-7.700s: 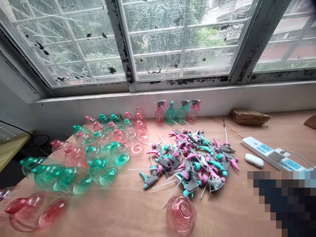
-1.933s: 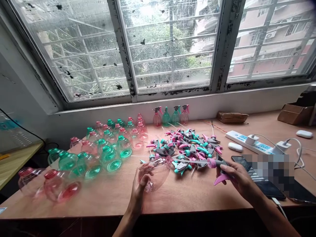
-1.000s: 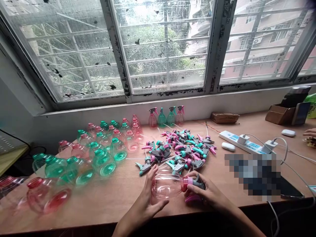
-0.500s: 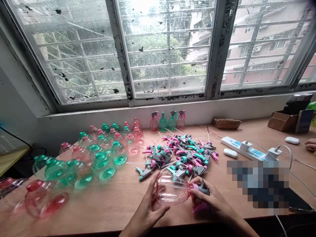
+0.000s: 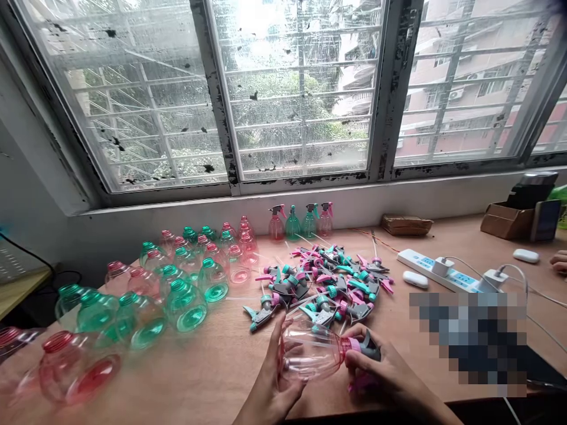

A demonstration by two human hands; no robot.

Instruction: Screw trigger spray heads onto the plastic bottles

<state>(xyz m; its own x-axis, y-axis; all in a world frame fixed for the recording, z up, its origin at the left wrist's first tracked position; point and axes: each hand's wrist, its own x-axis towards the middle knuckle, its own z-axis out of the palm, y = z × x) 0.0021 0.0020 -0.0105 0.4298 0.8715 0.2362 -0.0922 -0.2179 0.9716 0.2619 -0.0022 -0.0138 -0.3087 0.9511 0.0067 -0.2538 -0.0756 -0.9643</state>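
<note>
A clear pink spray bottle lies sideways in the air over the table's front edge. My left hand is wrapped round its base end, thumb below and fingers behind. At the neck, my right hand grips a grey and pink trigger sprayer head, whose pink collar sits against the bottle's mouth. The pink trigger hangs beneath the right hand. Inside the bottle a thin tube shows faintly. Just beyond both hands lies a heap of loose sprayer heads in pink, teal and grey.
Rows of open pink and green bottles stand at left. Several bottles with sprayers line the wall. At right are a white power strip with plugs, white cases, a cardboard box and another person's hand.
The bottle and both hands have shifted slightly down in the picture. My right hand has moved a little to the right with the sprayer head; the grip on both stays.
</note>
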